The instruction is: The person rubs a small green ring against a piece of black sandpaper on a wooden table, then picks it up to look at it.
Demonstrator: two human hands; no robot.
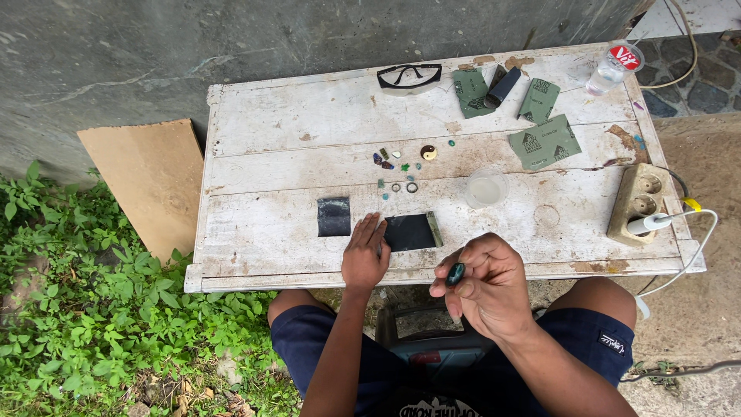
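Observation:
My right hand (486, 286) is raised just in front of the white wooden table (270, 116) and pinches a small dark oval stone (455, 273) between thumb and fingers. My left hand (365, 252) lies flat near the table's front edge, its fingers pressing the left end of a dark sheet of sandpaper (413, 231). A second dark sandpaper piece (333, 216) lies just left of that hand. Several small polished stones and rings (401, 166) are scattered at mid-table.
A clear cup of water (486, 188) stands right of centre. Green sandpaper sheets (544, 141), safety glasses (409, 75) and a plastic bottle (614, 68) sit at the back. A power strip with a plug (639, 202) is at right. Cardboard (150, 181) leans at left.

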